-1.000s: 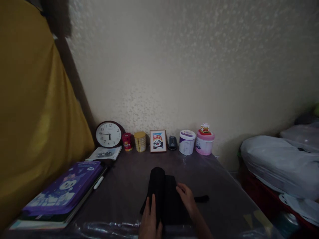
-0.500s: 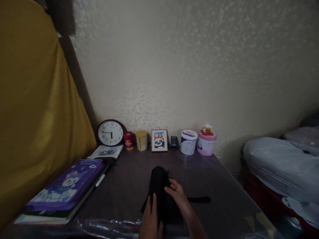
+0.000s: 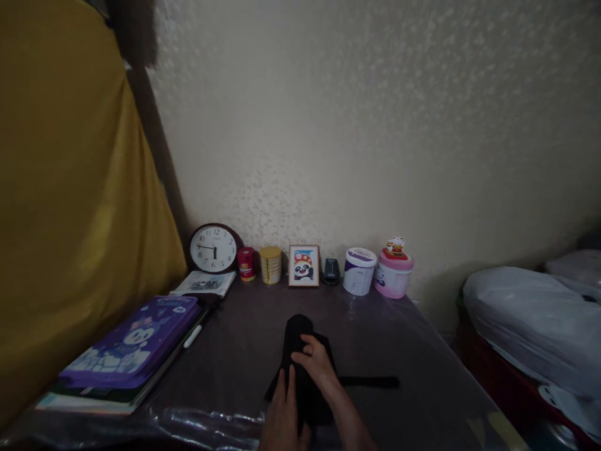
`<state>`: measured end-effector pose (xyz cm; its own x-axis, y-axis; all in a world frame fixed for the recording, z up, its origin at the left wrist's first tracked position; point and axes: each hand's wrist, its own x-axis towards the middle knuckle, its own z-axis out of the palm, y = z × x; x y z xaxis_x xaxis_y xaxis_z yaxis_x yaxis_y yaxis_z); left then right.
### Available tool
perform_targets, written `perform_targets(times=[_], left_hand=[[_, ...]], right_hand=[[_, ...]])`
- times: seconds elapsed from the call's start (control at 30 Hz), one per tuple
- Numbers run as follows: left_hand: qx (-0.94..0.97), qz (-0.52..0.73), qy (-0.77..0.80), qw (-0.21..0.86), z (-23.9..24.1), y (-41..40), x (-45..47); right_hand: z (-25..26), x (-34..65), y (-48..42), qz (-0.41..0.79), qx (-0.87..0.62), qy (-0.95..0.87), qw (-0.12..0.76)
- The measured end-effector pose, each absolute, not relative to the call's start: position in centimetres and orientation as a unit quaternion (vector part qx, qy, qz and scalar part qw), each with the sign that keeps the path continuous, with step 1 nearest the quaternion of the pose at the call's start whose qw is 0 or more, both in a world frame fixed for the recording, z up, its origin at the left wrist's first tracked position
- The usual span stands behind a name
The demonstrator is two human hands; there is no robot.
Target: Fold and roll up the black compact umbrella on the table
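Observation:
A black fabric bundle that looks like a folded umbrella lies on the dark table, its long side pointing away from me. A narrow black strap sticks out from it to the right. My left hand holds down its near left part, fingers stretched along the cloth and thumb on the other side. Higher up, my right hand presses on the cloth with thumb and forefinger bent together at a fold. The umbrella's near end is partly hidden by my hands and forearm.
Along the wall stand a clock, a red tin, a yellow canister, a framed panda picture, a small dark device and two tubs. A purple case and a white pen lie left.
My right hand has moved left across the bundle, bringing a fold of black cloth over it. My left hand stays about where it was. The view has shifted slightly.

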<state>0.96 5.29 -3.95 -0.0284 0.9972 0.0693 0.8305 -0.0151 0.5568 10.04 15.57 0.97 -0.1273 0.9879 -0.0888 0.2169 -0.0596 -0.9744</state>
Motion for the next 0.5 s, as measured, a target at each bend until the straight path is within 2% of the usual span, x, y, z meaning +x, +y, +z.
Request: perform_targets(times=[0.2,0.37,0.5], left_hand=[[0.688,0.228,0.666,0.175,-4.3,5.4,0.3],[0.646,0.317,0.681,0.138,-4.5,5.1,1.3],[0.597,0.385,0.687,0.151,-4.1,5.0,2.1]], right_hand=[[0.9,9.6,15.9,0.449,-0.541,-0.607,0.372],[1.4,9.4,15.6,0.420,-0.536,-0.637,0.362],[1.9,9.4,15.1,0.447,-0.485,-0.673,0.337]])
